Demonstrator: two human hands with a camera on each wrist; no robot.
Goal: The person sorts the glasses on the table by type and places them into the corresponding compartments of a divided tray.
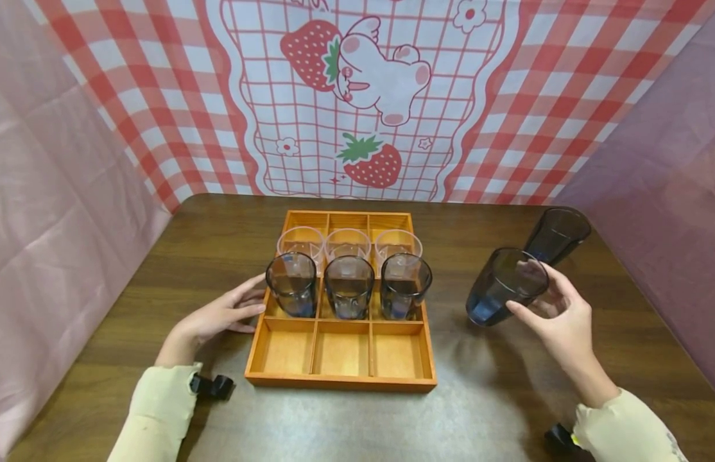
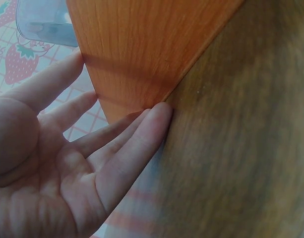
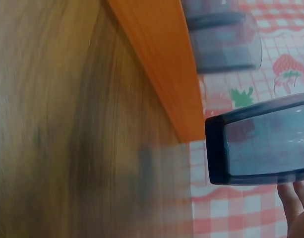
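Observation:
My right hand (image 1: 565, 327) grips a dark tinted drinking glass (image 1: 504, 289) between thumb and fingers. The glass is tilted and held above the table, to the right of a wooden compartment tray (image 1: 340, 383). In the right wrist view the glass (image 3: 266, 144) shows its thick dark base, with fingertips at its lower side. My left hand (image 1: 221, 314) rests against the tray's left side. In the left wrist view its extended fingers touch the tray wall (image 2: 127, 54). Three dark glasses (image 1: 348, 292) stand in the tray's middle row, with three clear glasses (image 1: 300, 240) behind them.
Another dark glass (image 1: 556, 234) stands at the table's back right, partly behind the held one. A red checkered strawberry cloth (image 1: 369, 102) hangs behind the table (image 1: 213, 237). Pink cloth (image 1: 57, 192) hangs on the left and purple cloth (image 1: 663, 212) on the right.

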